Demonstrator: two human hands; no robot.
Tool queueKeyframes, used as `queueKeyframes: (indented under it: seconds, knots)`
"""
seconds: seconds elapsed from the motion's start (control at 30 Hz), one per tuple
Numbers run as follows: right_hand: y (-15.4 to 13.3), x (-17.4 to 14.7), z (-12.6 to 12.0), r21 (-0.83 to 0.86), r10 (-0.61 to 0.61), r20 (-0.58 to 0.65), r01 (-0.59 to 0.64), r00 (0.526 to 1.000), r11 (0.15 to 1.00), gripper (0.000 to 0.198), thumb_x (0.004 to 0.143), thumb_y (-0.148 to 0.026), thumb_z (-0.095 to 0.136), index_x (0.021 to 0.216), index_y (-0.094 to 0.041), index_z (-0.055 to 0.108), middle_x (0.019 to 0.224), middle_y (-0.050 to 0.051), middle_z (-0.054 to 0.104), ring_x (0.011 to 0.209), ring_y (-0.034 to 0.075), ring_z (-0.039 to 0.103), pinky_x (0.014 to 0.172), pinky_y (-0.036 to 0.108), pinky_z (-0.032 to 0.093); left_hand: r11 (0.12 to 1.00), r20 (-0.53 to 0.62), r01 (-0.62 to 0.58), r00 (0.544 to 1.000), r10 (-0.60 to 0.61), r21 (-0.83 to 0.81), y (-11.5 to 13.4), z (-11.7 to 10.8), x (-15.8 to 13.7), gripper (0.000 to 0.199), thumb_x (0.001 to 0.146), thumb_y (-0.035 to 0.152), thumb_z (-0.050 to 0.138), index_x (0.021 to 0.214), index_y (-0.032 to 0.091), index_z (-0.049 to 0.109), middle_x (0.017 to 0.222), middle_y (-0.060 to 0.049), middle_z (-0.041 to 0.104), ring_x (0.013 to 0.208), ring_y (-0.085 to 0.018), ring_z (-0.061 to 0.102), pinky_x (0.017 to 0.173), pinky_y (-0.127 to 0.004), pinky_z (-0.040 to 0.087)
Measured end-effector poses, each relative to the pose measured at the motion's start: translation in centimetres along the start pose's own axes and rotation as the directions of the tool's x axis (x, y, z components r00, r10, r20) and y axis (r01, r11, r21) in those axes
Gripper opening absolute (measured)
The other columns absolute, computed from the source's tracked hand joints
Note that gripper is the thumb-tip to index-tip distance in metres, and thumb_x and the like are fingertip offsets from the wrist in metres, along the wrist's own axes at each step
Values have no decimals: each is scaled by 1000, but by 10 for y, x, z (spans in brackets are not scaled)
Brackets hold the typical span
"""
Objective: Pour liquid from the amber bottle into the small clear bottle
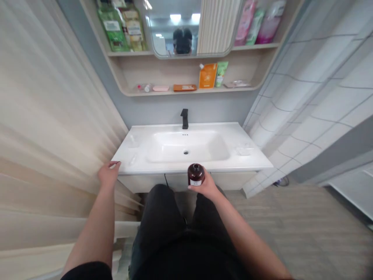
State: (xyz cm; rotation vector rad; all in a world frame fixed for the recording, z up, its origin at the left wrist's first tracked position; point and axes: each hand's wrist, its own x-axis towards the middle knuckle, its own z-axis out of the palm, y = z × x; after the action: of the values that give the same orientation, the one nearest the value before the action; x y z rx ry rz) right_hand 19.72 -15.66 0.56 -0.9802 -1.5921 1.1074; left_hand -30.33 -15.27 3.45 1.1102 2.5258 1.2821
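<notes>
My right hand is wrapped round a dark brown bottle with a white label. The bottle is upright, its open neck facing up, just in front of the sink's front edge. Over at the left front corner of the white washbasin top, my left hand has thumb and fingers closed in a pinch. A small dark thing shows at those fingertips, too small to name. Behind the bottle lies the basin, with a black faucet standing at its back.
Above the sink hangs a shelf unit with a mirror, an orange pouch, a green tube and several bottles. Clear small dishes sit on the right of the counter. A beige curtain hangs close on the left.
</notes>
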Motion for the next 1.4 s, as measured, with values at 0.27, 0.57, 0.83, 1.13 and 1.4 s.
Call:
queueKeyframes:
  seconds: [0.27, 0.57, 0.83, 1.13, 1.4]
  knots:
    - [-12, 10, -8, -46, -27, -77, 24, 997, 999, 86, 64, -45, 103, 137, -20, 66, 126, 13, 79, 119, 35, 75, 113, 53, 58, 983, -23, -146, 989, 149, 108, 5, 11, -15, 39, 87, 37, 76, 118, 15, 72, 123, -18, 75, 128, -38, 64, 116, -52, 49]
    - [-47, 19, 4, -76, -129, -46, 125, 991, 989, 85, 65, -40, 103, 139, -22, 66, 132, 12, 78, 123, 36, 75, 113, 50, 60, 629, 124, -637, 652, 748, -446, 130, 35, -147, 67, 90, 47, 85, 148, 25, 61, 161, -16, 60, 153, -36, 56, 128, -57, 47]
    - [-51, 37, 42, -106, -296, -110, 285, 949, 953, 79, 77, -33, 92, 148, -26, 59, 143, 15, 66, 133, 38, 67, 119, 58, 56, 759, 428, -201, 723, 541, -620, 196, 82, -217, 81, 67, 42, 103, 138, 23, 68, 132, -12, 79, 123, -34, 77, 111, -51, 62]
    - [-20, 55, -32, -345, -298, -88, 251, 951, 904, 78, 90, -50, 88, 159, -30, 56, 152, 16, 65, 137, 36, 66, 116, 58, 57, 807, 397, -188, 794, 461, -560, 179, 108, -159, 63, 65, 41, 100, 119, 20, 75, 112, -9, 84, 107, -30, 81, 105, -45, 63]
    - [24, 84, -212, -590, -327, -744, -344, 583, 730, 89, 85, -36, 92, 157, -9, 49, 152, 29, 60, 147, 36, 54, 130, 53, 39, 842, 339, -194, 852, 399, -503, 149, 147, -79, 68, 60, 37, 99, 120, 19, 72, 114, -10, 83, 106, -29, 80, 106, -46, 62]
